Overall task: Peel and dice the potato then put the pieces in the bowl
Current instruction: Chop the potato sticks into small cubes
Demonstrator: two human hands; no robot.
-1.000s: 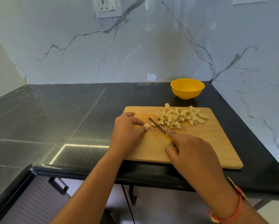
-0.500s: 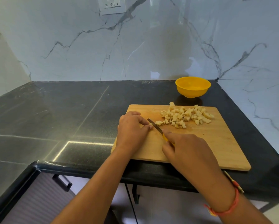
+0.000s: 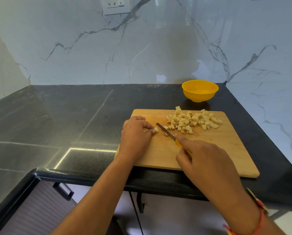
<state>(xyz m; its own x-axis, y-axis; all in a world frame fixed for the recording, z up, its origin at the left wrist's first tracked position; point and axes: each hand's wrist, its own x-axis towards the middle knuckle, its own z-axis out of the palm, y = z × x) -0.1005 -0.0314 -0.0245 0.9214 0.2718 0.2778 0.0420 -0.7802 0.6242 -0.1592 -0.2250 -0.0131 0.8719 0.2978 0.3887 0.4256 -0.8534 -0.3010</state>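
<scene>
A wooden cutting board lies on the black counter. A heap of diced potato pieces sits at the board's far side. My left hand pinches a small last potato piece against the board. My right hand grips a small knife by its yellow handle, forefinger along the blade's back. The blade lies just right of the pinched piece, with a few cut bits beside it. A yellow bowl stands behind the board, and I see nothing inside it.
The black counter stretches left of the board, with its front edge near my forearms. Marble walls close the back and right side. A wall socket is at the top.
The view shifted slightly. The knife came away to the right of the pinched piece, leaving cut bits beside the blade. Both hands stay in the same place on the board.
</scene>
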